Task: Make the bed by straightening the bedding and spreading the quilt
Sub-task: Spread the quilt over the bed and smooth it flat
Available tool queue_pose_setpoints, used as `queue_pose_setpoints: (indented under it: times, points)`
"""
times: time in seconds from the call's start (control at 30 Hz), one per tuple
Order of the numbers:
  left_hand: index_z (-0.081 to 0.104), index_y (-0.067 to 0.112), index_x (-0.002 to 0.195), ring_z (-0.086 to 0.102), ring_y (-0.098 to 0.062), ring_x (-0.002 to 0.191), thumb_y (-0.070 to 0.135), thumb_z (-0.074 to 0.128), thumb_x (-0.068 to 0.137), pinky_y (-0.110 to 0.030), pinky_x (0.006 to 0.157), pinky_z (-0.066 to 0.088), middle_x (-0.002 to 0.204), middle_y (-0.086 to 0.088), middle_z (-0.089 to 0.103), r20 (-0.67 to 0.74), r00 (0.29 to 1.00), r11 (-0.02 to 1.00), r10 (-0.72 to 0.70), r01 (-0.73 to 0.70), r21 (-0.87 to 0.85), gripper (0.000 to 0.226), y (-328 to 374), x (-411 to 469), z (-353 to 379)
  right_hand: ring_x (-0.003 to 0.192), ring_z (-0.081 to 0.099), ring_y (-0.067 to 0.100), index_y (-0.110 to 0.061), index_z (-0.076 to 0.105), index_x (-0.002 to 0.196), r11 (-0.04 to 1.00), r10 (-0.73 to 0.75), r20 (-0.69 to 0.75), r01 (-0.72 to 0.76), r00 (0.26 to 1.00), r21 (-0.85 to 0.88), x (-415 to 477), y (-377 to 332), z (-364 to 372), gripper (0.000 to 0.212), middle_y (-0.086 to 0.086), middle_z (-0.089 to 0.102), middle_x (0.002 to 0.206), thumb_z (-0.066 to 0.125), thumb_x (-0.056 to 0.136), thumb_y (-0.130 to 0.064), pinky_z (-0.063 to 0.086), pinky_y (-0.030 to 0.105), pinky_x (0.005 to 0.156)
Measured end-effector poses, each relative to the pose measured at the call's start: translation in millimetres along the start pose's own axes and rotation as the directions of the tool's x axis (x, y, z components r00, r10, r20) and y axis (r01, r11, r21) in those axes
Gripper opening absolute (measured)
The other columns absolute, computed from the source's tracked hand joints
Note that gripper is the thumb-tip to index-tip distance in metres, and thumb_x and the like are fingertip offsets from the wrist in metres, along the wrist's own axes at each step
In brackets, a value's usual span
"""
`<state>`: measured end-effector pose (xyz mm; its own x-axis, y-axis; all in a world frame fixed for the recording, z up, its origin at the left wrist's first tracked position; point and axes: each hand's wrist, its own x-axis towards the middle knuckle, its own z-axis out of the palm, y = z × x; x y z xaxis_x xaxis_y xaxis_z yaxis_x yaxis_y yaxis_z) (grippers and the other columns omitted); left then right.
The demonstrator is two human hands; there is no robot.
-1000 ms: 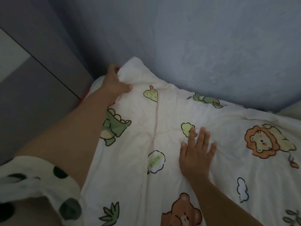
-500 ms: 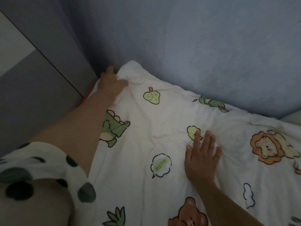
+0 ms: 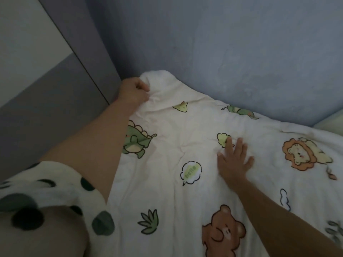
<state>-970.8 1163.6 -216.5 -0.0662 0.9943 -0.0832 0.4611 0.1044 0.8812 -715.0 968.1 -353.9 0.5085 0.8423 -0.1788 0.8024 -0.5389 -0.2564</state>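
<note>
Gripping the corner (image 3: 157, 78) of the quilt (image 3: 185, 201), my left hand (image 3: 134, 90) has its fingers curled tight into the cloth, up where the wall (image 3: 222, 52) meets the cupboard (image 3: 46, 93). My right hand (image 3: 234, 160) lies flat, fingers spread, pressing the quilt further in. The quilt covers the bed, creased between my hands. If I tug the corner while the right hand pins too hard, I expect the creases to bunch. Released too soon, the corner could slump back.
</note>
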Motion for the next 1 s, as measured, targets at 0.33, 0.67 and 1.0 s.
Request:
queue_pose_setpoints:
  times: [0.33, 0.67, 1.0]
  points:
    - [0.029, 0.025, 0.145, 0.026, -0.033, 0.125, 0.008, 0.044, 0.087, -0.041, 0.109, 0.021, 0.146, -0.005, 0.017, 0.133, 0.983, 0.744, 0.124, -0.181, 0.643, 0.062, -1, 13, 4, 0.144, -0.022, 0.032, -0.040, -0.019, 0.147, 0.960, -0.277, 0.089, 0.274, 0.957, 0.049, -12, -146, 36, 0.060, 0.000, -0.024, 0.158, 0.003, 0.094, -0.058, -0.014, 0.065, 0.107]
    - [0.004, 0.040, 0.150, 0.020, -0.037, 0.133, 0.018, 0.042, 0.091, -0.048, 0.107, 0.022, 0.156, -0.010, -0.002, 0.283, 0.928, 0.422, 0.242, -0.363, 0.831, 0.073, -77, 63, 5, 0.146, 0.000, 0.039, -0.034, 0.006, 0.153, 0.962, -0.245, -0.127, 0.225, 0.961, -0.154, -11, -152, 69, 0.063, 0.007, 0.001, 0.162, 0.020, 0.095, -0.054, 0.001, 0.070, 0.107]
    - [0.041, 0.039, 0.140, -0.005, -0.045, 0.144, 0.024, 0.040, 0.096, -0.055, 0.117, 0.002, 0.159, -0.015, -0.006, -0.047, 0.854, 0.453, 0.518, -0.228, 0.862, 0.046, -71, 54, 13, 0.146, 0.005, 0.040, -0.031, 0.012, 0.153, 0.957, -0.254, -0.135, 0.229, 0.958, -0.176, -10, -154, 67, 0.062, 0.009, 0.006, 0.161, 0.020, 0.095, -0.054, 0.004, 0.071, 0.108]
